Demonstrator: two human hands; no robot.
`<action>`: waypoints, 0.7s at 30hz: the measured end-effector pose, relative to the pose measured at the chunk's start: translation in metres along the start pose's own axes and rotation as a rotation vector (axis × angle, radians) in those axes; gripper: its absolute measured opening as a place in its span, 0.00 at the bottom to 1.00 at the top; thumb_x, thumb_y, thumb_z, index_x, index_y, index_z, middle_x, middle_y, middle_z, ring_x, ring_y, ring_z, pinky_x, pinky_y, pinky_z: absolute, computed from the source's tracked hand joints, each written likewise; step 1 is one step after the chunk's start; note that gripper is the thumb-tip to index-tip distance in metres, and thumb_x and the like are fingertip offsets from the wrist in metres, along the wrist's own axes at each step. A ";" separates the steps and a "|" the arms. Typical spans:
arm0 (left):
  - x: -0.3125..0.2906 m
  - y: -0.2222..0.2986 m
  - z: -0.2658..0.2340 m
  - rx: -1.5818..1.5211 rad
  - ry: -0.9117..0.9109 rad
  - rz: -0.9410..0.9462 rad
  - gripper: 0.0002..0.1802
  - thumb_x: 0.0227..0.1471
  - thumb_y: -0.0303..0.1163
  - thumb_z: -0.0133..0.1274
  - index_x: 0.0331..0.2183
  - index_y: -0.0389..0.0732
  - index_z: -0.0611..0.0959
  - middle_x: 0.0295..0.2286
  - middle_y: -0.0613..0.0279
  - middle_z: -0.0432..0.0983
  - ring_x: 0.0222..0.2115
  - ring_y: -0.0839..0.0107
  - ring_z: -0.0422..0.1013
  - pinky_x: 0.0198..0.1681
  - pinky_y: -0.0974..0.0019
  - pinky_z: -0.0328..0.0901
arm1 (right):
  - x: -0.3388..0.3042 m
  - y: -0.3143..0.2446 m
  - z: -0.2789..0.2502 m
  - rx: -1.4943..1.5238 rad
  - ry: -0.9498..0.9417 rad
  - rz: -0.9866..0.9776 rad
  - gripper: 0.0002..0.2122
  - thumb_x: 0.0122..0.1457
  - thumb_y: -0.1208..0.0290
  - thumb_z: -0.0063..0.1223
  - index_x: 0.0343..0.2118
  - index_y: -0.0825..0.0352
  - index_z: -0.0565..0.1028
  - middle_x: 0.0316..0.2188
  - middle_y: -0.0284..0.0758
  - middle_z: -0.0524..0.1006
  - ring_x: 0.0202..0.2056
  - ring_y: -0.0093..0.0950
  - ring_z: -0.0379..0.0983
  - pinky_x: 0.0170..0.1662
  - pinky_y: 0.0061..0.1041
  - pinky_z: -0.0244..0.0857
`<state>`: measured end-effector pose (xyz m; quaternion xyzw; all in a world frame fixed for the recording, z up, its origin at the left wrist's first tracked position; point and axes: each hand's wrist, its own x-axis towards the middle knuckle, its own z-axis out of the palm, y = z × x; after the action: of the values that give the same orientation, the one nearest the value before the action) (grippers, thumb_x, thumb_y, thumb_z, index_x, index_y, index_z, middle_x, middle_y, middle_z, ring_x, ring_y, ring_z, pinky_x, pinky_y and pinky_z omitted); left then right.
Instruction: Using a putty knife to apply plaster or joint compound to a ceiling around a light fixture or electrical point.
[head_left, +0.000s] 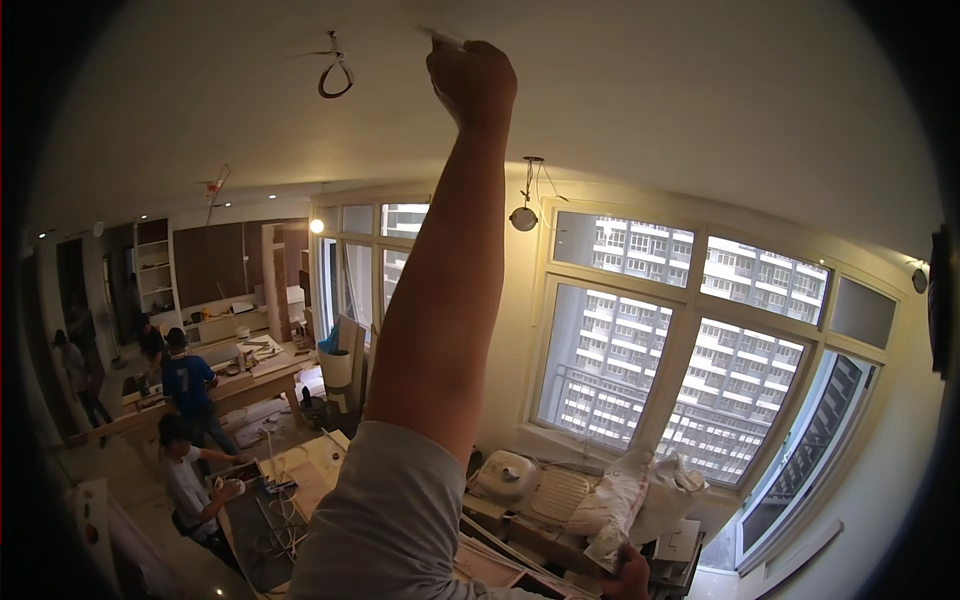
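Observation:
My left hand is raised at the ceiling on a straight arm in a grey sleeve. Its fingers are closed round a thin, pale, flat tool, blurred, with its edge at or very near the ceiling surface; its exact kind does not show. To the left of that hand, a loop of dark cable hangs from the ceiling. Low at the right is my right hand, its fingers curled in beside a crumpled pale sack. What it grips is too unclear to make out.
A round lamp hangs on wires before the large window. Below lies a white sink among boards and bags. To the left, a person in white stands at a cluttered worktable; another in blue is farther back.

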<state>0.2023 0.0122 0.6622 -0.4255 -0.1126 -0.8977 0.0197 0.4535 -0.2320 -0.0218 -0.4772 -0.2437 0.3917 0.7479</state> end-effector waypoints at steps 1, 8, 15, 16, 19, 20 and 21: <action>0.003 0.005 0.004 -0.005 0.058 0.082 0.17 0.51 0.29 0.44 0.39 0.22 0.70 0.34 0.32 0.71 0.33 0.43 0.72 0.39 0.53 0.68 | -0.006 -0.014 0.014 0.587 0.027 0.259 0.17 0.61 0.63 0.38 0.48 0.66 0.72 0.44 0.36 0.76 0.46 0.36 0.73 0.52 0.39 0.66; -0.046 0.108 0.008 -0.339 -0.072 -0.100 0.22 0.55 0.27 0.47 0.49 0.24 0.67 0.41 0.41 0.66 0.39 0.57 0.72 0.43 0.59 0.70 | -0.004 -0.001 -0.005 0.555 0.026 0.267 0.16 0.61 0.63 0.38 0.47 0.67 0.72 0.44 0.38 0.76 0.47 0.37 0.73 0.53 0.41 0.66; -0.082 0.131 0.002 -0.357 -0.189 0.154 0.25 0.54 0.27 0.46 0.51 0.23 0.64 0.42 0.38 0.66 0.42 0.52 0.71 0.45 0.58 0.69 | 0.006 -0.006 0.014 0.670 0.111 0.242 0.15 0.61 0.64 0.42 0.46 0.66 0.72 0.42 0.37 0.77 0.44 0.36 0.75 0.48 0.39 0.69; -0.091 0.119 0.002 -0.354 -0.195 0.148 0.25 0.54 0.27 0.46 0.51 0.23 0.64 0.42 0.38 0.66 0.42 0.52 0.71 0.45 0.58 0.69 | 0.003 -0.008 0.016 0.667 0.096 0.235 0.15 0.60 0.65 0.42 0.46 0.66 0.72 0.42 0.37 0.77 0.43 0.36 0.75 0.48 0.39 0.70; -0.135 0.077 -0.028 -0.323 -0.341 0.275 0.17 0.50 0.27 0.46 0.41 0.25 0.71 0.37 0.37 0.71 0.33 0.45 0.72 0.37 0.54 0.69 | 0.011 0.005 0.005 0.125 -0.134 -0.165 0.16 0.64 0.62 0.38 0.51 0.63 0.69 0.47 0.35 0.74 0.49 0.36 0.72 0.53 0.42 0.65; -0.152 0.058 -0.048 -0.370 -0.455 0.212 0.18 0.50 0.27 0.46 0.41 0.25 0.71 0.36 0.38 0.71 0.33 0.45 0.72 0.37 0.53 0.69 | 0.011 -0.001 0.013 0.131 -0.133 -0.154 0.16 0.64 0.62 0.38 0.51 0.63 0.69 0.47 0.35 0.74 0.49 0.36 0.72 0.53 0.42 0.65; -0.163 0.036 -0.064 -0.320 -0.426 0.229 0.17 0.50 0.26 0.46 0.40 0.25 0.71 0.34 0.39 0.71 0.32 0.45 0.72 0.36 0.51 0.68 | 0.017 -0.015 0.031 0.392 -0.026 0.060 0.15 0.61 0.64 0.41 0.48 0.64 0.71 0.44 0.36 0.76 0.46 0.35 0.73 0.51 0.41 0.67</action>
<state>0.2623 -0.0468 0.5052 -0.6120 0.0775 -0.7865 0.0295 0.4454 -0.2055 0.0044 -0.3242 -0.1582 0.4600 0.8113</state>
